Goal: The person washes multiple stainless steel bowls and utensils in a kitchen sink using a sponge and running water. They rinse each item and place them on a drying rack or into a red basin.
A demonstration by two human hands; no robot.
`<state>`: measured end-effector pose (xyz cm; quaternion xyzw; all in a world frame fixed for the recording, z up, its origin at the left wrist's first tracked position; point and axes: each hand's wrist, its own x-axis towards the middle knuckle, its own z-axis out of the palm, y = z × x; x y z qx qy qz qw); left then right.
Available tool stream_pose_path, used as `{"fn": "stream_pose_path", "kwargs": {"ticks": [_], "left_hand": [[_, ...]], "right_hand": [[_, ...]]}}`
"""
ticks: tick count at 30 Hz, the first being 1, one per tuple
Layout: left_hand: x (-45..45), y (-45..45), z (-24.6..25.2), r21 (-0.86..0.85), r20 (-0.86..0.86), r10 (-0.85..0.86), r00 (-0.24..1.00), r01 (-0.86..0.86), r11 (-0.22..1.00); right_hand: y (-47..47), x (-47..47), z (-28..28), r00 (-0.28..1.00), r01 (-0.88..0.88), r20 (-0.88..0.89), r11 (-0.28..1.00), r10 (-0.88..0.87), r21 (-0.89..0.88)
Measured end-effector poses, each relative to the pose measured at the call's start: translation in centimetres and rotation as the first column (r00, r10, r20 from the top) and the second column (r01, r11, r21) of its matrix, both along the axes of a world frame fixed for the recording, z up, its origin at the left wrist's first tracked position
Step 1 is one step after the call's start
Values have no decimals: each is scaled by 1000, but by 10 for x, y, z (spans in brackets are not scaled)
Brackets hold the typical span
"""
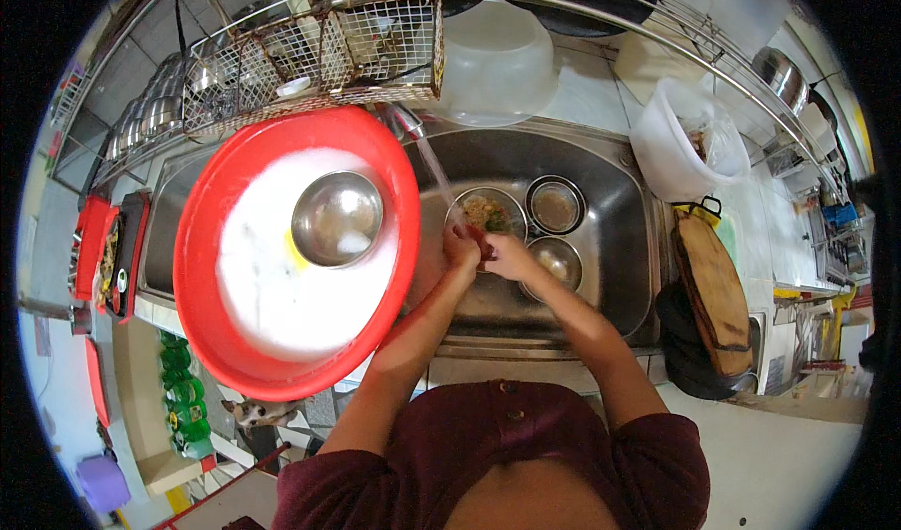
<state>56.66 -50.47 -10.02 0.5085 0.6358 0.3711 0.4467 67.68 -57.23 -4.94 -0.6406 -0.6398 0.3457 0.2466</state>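
Observation:
Under the running metal faucet (407, 120), my left hand (461, 248) and my right hand (508, 254) meet around a small dark red item (479, 240), whose kind I cannot tell. Both hands are over the near edge of a round metal bowl (486, 209) with food scraps and water in it. That bowl stands in the stainless steel sink (605, 276). To its right are a metal bowl of cloudy water (554, 206) and, nearer me, another metal bowl (559, 266). Water falls onto my left hand and the bowl.
A large red basin (190, 269) of white suds, with a metal bowl (338, 218) in it, stands left. Behind are a wire basket rack (317, 58) and a translucent plastic tub (493, 65). Wooden cutting boards (711, 283) and a white bucket (662, 143) are right. An animal (260, 412) is on the floor.

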Motion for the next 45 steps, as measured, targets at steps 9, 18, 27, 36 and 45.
{"fn": "stream_pose_path", "kwargs": {"ticks": [9,18,27,36,45], "left_hand": [[-9,-11,-2,-342,385,293,875,-160,926],[6,23,-71,-307,443,223,868,-87,948],[2,3,-18,220,37,-367,930,350,911],[-10,-27,45,139,-45,-321,946,325,936],[-21,-40,155,526,-60,-381,923,354,774]], "right_hand": [[5,165,-19,609,622,519,767,-600,157],[32,151,-18,468,715,718,698,-515,34],[29,144,-1,514,813,629,566,-583,-139],[20,168,-16,637,631,698,741,-327,-229],[18,121,33,690,558,410,799,-596,223]]}}
